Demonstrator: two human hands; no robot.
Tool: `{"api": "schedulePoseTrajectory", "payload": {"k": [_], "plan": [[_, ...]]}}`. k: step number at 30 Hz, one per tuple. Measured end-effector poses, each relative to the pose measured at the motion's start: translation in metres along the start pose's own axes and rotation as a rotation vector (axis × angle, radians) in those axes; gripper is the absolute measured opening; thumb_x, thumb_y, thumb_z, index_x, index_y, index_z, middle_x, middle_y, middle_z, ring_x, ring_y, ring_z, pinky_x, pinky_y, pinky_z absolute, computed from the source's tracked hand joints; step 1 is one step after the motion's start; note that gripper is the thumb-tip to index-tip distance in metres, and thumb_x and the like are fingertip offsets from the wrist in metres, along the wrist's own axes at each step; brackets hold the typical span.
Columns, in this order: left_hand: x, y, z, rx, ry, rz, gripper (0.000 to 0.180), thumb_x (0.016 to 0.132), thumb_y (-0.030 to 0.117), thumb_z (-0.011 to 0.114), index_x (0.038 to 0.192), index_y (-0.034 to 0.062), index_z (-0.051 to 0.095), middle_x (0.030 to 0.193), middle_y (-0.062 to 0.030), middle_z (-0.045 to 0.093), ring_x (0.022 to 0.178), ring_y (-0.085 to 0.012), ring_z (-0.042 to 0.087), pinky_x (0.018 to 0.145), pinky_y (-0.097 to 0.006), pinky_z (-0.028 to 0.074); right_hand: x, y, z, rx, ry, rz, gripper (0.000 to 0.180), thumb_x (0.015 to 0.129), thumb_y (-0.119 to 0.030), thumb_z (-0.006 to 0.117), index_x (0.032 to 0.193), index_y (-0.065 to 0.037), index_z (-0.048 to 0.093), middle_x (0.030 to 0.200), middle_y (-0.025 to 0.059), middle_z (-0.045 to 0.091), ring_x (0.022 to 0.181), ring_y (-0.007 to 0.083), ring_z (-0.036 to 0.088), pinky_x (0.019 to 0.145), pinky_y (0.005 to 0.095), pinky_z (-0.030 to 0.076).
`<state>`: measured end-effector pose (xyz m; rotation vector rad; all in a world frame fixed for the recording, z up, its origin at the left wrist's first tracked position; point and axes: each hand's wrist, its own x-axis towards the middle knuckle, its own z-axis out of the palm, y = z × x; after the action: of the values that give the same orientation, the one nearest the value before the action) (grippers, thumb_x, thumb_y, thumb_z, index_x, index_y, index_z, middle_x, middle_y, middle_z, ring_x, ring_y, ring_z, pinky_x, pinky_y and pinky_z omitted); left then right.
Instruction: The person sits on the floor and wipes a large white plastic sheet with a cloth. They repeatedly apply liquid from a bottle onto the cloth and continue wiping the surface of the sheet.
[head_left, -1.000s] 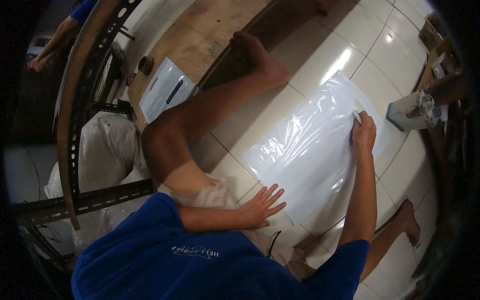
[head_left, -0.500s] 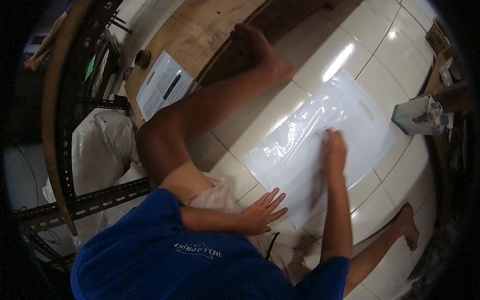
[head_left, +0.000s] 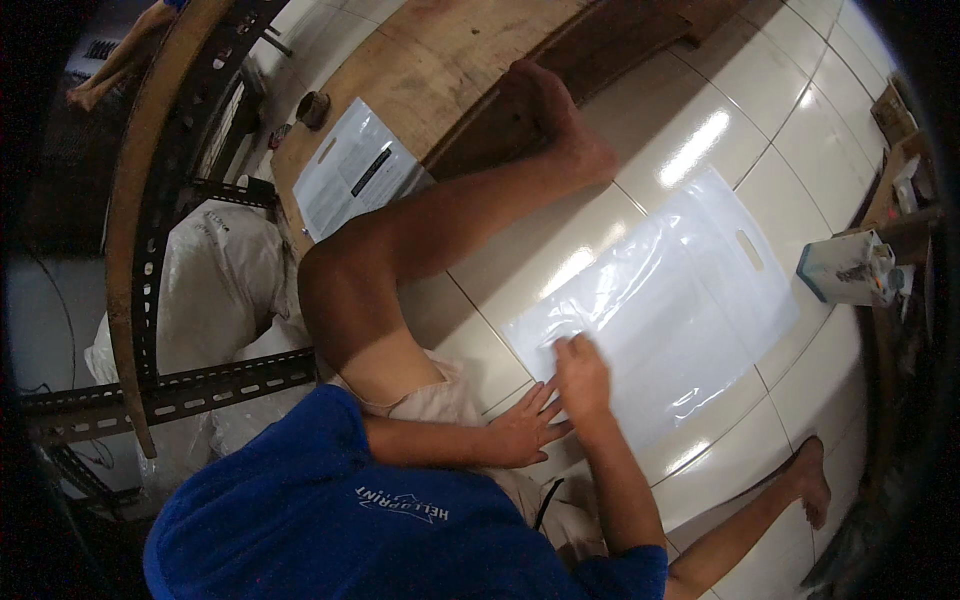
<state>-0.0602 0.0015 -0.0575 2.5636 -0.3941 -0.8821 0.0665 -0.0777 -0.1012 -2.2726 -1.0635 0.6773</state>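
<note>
Hands press flat: right hand [head_left: 582, 372] and left hand [head_left: 528, 428], both unclenched, pin the plastic bag's [head_left: 690, 310] near edge against the floor [head_left: 730, 90], holding nothing.

Clear plastic bag [head_left: 670, 300] with a die-cut handle slot near its far end, lying flat and slightly wrinkled on the glossy cream tiled floor [head_left: 760, 90], its length running diagonally across several tiles.

The right hand [head_left: 582, 375] is drawn back along the clear plastic bag [head_left: 670, 310], from the far handle-hole end, through mid-sheet, to the near edge, now just beside the left hand [head_left: 528, 428]. The bag surface beyond the right hand is left uncovered.
</note>
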Motion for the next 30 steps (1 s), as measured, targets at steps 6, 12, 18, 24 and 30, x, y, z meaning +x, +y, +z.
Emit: {"api": "schedulePoseTrajectory", "payload": {"k": [6,12,18,24,30], "plan": [[-0.002,0.0,-0.005,0.012,0.073,0.062,0.093,0.071,0.043,0.076,0.146,0.0125,0.031,0.154,-0.0278,0.011,0.141,-0.0496,0.01,0.111,-0.059,0.025,0.083,0.134,-0.101,-0.107,0.735,0.099,0.025,0.081,-0.004,0.06,0.106,-0.002,0.061,0.091,0.0185,0.06,0.085,0.0377,0.06,0.076,0.0443,0.049],[-0.002,-0.004,-0.012,-0.122,0.179,0.025,0.089,0.074,0.041,0.075,0.146,0.0124,0.032,0.152,-0.0295,0.013,0.141,-0.0508,0.01,0.112,-0.06,0.021,0.09,0.14,-0.151,-0.02,0.536,0.335,0.028,0.084,-0.008,0.06,0.112,-0.002,0.06,0.109,0.0198,0.062,0.099,0.0372,0.059,0.085,0.0445,0.048],[-0.009,-0.017,-0.026,-0.035,0.021,-0.269,0.078,0.08,0.04,0.069,0.146,0.0175,0.035,0.152,-0.0324,0.01,0.139,-0.0546,0.006,0.111,-0.063,0.016,0.016,0.006,-0.003,-0.093,-0.005,-0.091,0.021,0.092,-0.016,0.049,0.104,-0.003,0.06,0.1,0.0181,0.062,0.095,0.0338,0.06,0.08,0.0446,0.051],[-0.014,-0.018,-0.024,-0.006,0.056,-0.253,0.087,0.077,0.037,0.074,0.149,0.0241,0.027,0.151,-0.033,0.008,0.138,-0.0566,0.01,0.106,-0.066,0.025,0.075,0.093,-0.009,-0.157,0.601,-0.061,0.021,0.092,-0.009,0.048,0.105,0.0,0.06,0.088,0.0196,0.061,0.085,0.0367,0.06,0.076,0.0469,0.049],[-0.013,-0.015,-0.03,-0.049,0.071,-0.255,0.087,0.077,0.037,0.074,0.149,0.0249,0.026,0.151,-0.0341,0.005,0.138,-0.0568,0.01,0.105,-0.067,0.025,0.122,0.122,-0.152,-0.136,0.613,0.243,0.027,0.085,-0.002,0.051,0.11,0.0,0.06,0.095,0.0212,0.06,0.091,0.0386,0.059,0.079,0.0459,0.047]]}}
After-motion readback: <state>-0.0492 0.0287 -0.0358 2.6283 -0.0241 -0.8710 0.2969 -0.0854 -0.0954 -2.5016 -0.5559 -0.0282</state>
